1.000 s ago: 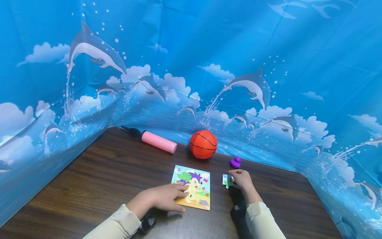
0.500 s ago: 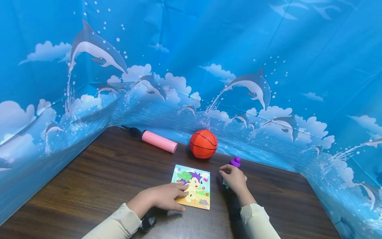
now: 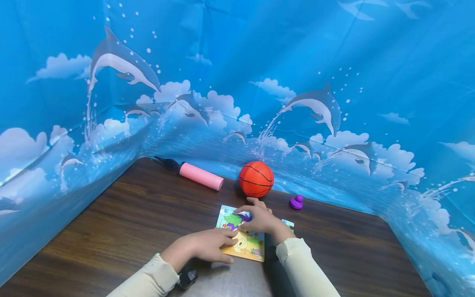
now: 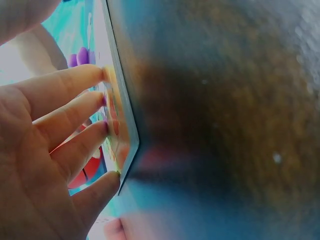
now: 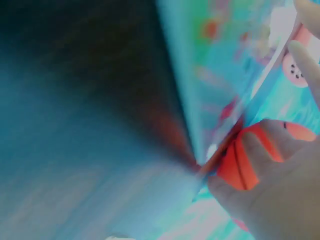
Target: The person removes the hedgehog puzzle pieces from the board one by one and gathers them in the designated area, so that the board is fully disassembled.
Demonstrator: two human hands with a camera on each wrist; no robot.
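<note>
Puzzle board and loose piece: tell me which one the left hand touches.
The square board with the cartoon picture: the left hand rests its fingertips on it. The loose piece lies to its right, away from that hand.

2 hands [image 3: 204, 246] [image 3: 262, 220] at puzzle [image 3: 249, 252] | 1 orange ball [image 3: 256, 179] behind | purple toy [image 3: 296, 202] right

Ball [image 3: 256, 179] as obstacle behind puzzle [image 3: 245, 246]

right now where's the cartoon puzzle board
In the head view, the puzzle board lies below centre on the table, on the near side of the orange ball, with the left hand on its left part.
</note>
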